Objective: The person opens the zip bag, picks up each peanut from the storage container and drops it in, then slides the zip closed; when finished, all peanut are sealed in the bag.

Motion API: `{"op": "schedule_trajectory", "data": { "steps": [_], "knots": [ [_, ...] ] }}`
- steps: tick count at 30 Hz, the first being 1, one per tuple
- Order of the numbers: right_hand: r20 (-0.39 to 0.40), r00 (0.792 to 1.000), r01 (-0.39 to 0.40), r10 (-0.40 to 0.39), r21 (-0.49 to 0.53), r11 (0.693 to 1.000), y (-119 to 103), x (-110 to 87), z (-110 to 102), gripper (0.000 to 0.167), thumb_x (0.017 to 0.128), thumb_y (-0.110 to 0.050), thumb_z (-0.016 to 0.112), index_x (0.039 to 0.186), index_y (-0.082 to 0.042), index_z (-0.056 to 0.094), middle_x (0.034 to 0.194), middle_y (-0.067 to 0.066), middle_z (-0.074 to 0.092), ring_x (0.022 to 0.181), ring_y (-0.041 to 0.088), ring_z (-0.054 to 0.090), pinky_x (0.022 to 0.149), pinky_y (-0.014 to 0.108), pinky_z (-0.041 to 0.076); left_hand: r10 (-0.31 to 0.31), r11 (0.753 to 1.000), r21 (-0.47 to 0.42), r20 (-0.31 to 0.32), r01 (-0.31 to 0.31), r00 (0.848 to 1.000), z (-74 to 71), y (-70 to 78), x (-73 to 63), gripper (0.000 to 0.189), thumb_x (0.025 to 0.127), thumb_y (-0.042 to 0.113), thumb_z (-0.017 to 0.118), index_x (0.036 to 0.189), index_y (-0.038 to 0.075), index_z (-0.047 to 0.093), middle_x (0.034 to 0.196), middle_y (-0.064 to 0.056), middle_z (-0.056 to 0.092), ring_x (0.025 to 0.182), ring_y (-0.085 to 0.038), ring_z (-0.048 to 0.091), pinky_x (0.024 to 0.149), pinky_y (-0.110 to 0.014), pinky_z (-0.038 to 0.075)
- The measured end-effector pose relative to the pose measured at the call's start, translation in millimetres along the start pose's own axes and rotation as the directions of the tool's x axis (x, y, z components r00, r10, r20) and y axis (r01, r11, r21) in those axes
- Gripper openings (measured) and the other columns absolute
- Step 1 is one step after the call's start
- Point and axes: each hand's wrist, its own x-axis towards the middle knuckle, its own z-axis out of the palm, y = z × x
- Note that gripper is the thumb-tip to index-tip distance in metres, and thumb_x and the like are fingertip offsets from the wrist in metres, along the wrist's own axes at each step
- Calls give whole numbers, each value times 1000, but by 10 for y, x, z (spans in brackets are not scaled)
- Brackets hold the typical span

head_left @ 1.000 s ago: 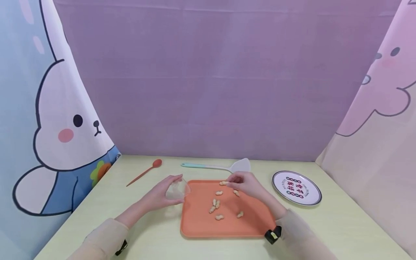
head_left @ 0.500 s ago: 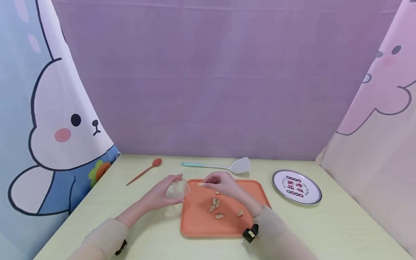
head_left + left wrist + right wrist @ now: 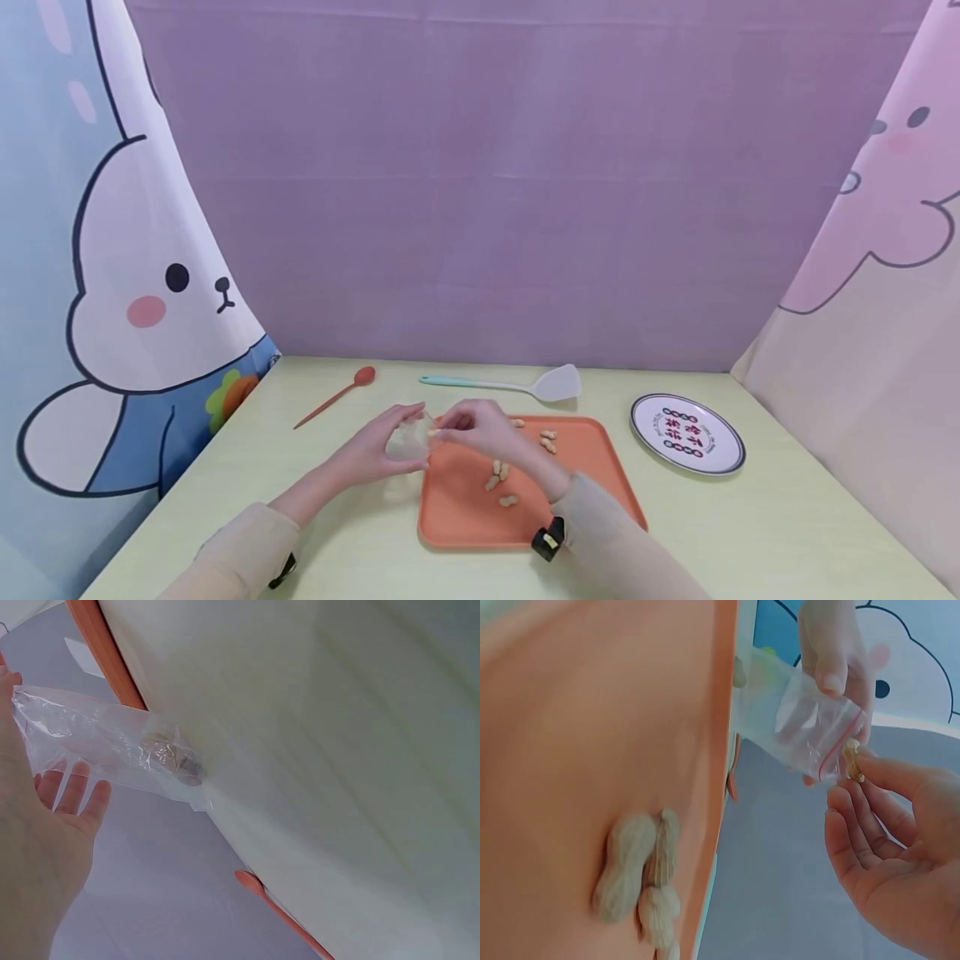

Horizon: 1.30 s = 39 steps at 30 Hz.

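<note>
My left hand (image 3: 371, 450) holds a clear zip-lock bag (image 3: 97, 739) by its mouth, thumb on one side and fingers on the other. The bag's red-lined opening faces right in the head view, and brownish contents, apparently peanuts, sit at its bottom in the left wrist view. Between thumb and fingertips my right hand (image 3: 480, 429) pinches a peanut (image 3: 853, 760), right at the bag's mouth. Several more peanuts (image 3: 497, 473) lie on the orange tray (image 3: 465, 529) beneath that hand; the right forearm covers part of the tray.
Behind the tray lies a spatula (image 3: 555, 383) with a mint handle. A red spoon (image 3: 363, 377) rests at the back left, and a white plate (image 3: 723, 450) with dark rim and red lettering stands to the right. Cloth hangings surround the table.
My right hand has carried a peanut from the tray's far side leftward to the bag's mouth. My left hand has stayed nearly still with the bag.
</note>
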Motion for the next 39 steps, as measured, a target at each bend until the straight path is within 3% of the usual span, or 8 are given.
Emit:
{"op": "schedule_trajectory", "data": {
  "steps": [11, 21, 28, 35, 39],
  "knots": [
    [-17, 1000, 26, -26, -30, 999, -11, 19, 63, 18, 86, -21, 68, 96, -7, 72, 83, 2, 70, 70, 12, 62, 60, 19, 49, 18, 1000, 10, -8, -18, 1000, 7, 17, -21, 81, 73, 43, 78, 134, 0, 47, 119, -3, 60, 110, -20, 57, 93, -43, 48],
    [-15, 999, 29, -30, -38, 999, 47, -34, -32, 19, 87, -20, 67, 99, -6, 71, 85, 2, 69, 73, 12, 64, 63, 20, 51, 0, 1000, 16, -13, 0, 1000, -3, 21, -27, 81, 71, 40, 80, 135, 3, 47, 121, -3, 60, 113, -21, 57, 95, -44, 47],
    [-60, 998, 5, -9, -67, 998, 175, -156, -234, 12, 88, -22, 66, 95, -15, 71, 86, -1, 69, 75, 13, 63, 66, 22, 51, 3, 1000, 29, -32, -2, 999, -3, 15, -26, 81, 72, 41, 80, 136, 6, 46, 122, 0, 59, 114, -17, 56, 96, -42, 47],
    [-115, 993, -9, 0, -80, 997, 365, -313, -560, 16, 87, -20, 67, 97, -9, 71, 87, 5, 70, 75, 15, 64, 65, 22, 51, 57, 997, 65, -111, -50, 992, -27, 26, -20, 80, 71, 36, 81, 136, 6, 46, 119, -1, 60, 110, -20, 57, 92, -44, 49],
    [-152, 988, -48, 31, -105, 993, 478, -394, -725, 16, 86, -18, 68, 97, -6, 71, 88, 8, 71, 77, 12, 64, 67, 22, 52, 64, 996, 61, -118, -58, 991, -32, 13, -15, 80, 70, 36, 82, 136, 6, 46, 119, 0, 60, 110, -19, 57, 93, -44, 49]
  ]
}}
